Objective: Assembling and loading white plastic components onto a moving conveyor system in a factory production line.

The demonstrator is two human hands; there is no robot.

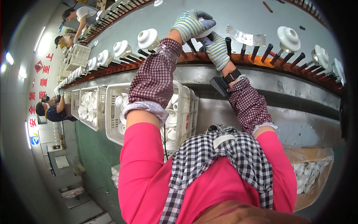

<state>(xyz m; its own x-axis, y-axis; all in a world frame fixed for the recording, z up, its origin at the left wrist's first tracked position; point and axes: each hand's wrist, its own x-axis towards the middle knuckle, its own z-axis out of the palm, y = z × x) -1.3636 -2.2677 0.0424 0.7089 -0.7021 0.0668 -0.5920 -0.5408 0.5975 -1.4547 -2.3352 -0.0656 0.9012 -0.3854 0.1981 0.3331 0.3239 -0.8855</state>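
My left hand (191, 26), in a striped knit glove with grey fingertips, is closed over a white round stepped part (204, 33) at the conveyor's near edge. From below, my right hand (216, 50), in a matching glove, has its fingers closed against the same part. Both hands hide most of it, and I cannot make out its underside. Dark upright pegs (228, 45) line the conveyor's rim around my hands. Similar white round parts sit on pegs to the left (148, 39) and right (288, 39).
A clear plastic strip (246, 36) lies on the grey conveyor surface (238, 15). White crates (112, 112) of white parts stand below at left. A cardboard box (317, 155) of similar pieces sits at lower right. Other people (84, 16) work along the line at far left.
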